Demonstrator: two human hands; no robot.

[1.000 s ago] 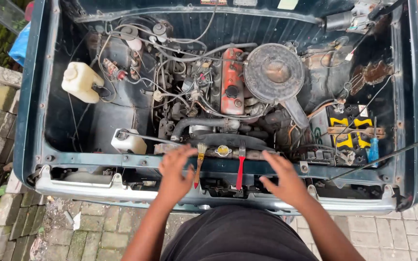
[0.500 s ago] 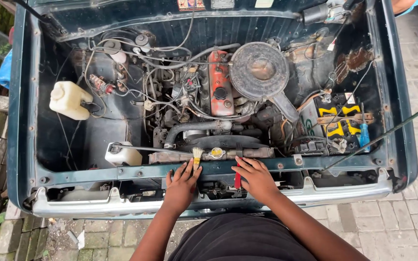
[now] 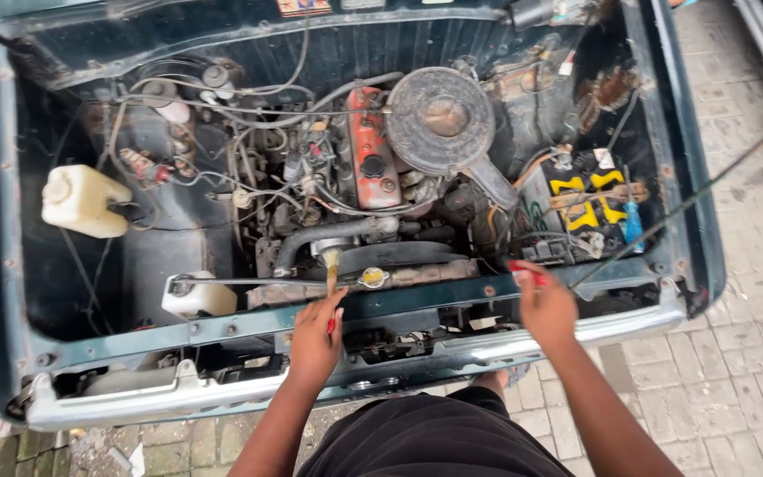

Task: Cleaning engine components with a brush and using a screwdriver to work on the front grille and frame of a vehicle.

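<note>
A person leans over the open engine bay of an old dark green car, seen from above. The landmark is the round brass-coloured radiator cap at the front middle of the bay. Just left of that cap, the left hand pinches the red handle of a small paintbrush with pale bristles; the fingers are closed around the handle, and the brush stands nearly upright, its long axis running away from the person, bristles pointing toward the engine. Well to the right of the cap, the right hand rests on the green front crossmember, fingers curled over a small red object; what that object is cannot be told. The left hand is the nearer one to the cap. Behind the cap sit a red metal valve cover and a round grey air cleaner housing. Far right of the cap lies a black battery with yellow caps and a small blue patch. Far left stands a white plastic fluid bottle; a smaller white reservoir lies nearer left.
</note>
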